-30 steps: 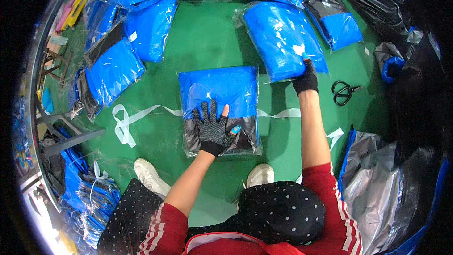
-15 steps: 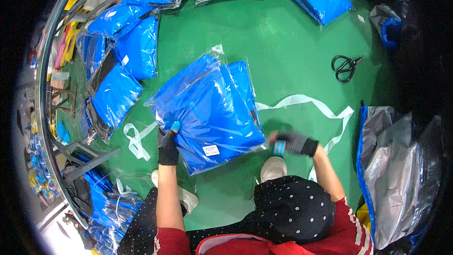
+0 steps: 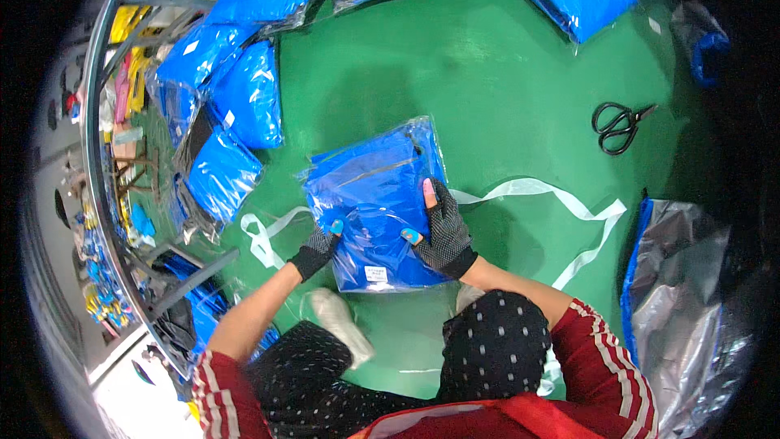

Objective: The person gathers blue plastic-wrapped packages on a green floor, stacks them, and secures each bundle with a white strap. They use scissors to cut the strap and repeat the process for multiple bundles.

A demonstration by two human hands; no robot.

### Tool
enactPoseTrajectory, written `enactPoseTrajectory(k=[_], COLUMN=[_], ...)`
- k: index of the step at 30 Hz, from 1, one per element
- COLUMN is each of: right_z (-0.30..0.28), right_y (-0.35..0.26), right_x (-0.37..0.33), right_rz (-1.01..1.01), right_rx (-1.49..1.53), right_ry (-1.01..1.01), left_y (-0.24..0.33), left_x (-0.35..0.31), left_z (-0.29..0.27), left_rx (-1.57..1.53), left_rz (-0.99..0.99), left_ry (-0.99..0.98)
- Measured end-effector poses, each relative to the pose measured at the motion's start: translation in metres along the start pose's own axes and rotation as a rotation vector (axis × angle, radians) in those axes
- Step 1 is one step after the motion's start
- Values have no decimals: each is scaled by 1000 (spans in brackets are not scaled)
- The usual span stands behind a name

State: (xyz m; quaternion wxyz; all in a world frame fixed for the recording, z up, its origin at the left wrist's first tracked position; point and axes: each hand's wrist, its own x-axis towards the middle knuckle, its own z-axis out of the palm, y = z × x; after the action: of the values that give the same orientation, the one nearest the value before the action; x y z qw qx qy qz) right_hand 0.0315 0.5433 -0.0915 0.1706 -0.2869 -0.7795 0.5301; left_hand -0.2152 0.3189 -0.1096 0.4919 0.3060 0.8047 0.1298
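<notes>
Between my two hands is a folded blue item in a clear plastic bag [image 3: 374, 195], with a small white label near its lower edge. My left hand [image 3: 318, 250], in a black dotted fingerless glove, grips the lower left side with its thumb on top. At the right side, my right hand [image 3: 445, 236], gloved alike, has its thumb on the bag's face. The fingers under the bag are hidden. A white ribbon [image 3: 528, 187] lies on the green floor, running out from behind the bag on both sides, with a loop at the left.
Black-handled scissors [image 3: 617, 128] lie on the floor to the right. Several blue bagged packages [image 3: 223, 175] line the left and far side, beside a metal rack frame [image 3: 96, 154]. A silver-grey sheet with blue edging [image 3: 678, 293] lies at the right.
My right hand has come in from the right and taken hold of the bag's right side. The bag has turned more upright, with its edges lined up closer together.
</notes>
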Motion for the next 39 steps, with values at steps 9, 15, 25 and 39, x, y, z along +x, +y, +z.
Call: enactPoseTrajectory(k=[9, 15, 25, 39], right_z=[10, -15, -118, -306], right_y=[21, -5, -41, 71], right_x=[-8, 20, 96, 479], right_rz=[-78, 536, 207, 478], right_rx=[7, 500, -271, 192], right_ry=[-71, -187, 20, 419], left_y=[-13, -19, 107, 465], left_x=[14, 11, 88, 321], left_z=[41, 73, -136, -179], left_rx=[412, 312, 740, -529], left_rz=[-215, -172, 279, 490], left_ry=[16, 151, 261, 443])
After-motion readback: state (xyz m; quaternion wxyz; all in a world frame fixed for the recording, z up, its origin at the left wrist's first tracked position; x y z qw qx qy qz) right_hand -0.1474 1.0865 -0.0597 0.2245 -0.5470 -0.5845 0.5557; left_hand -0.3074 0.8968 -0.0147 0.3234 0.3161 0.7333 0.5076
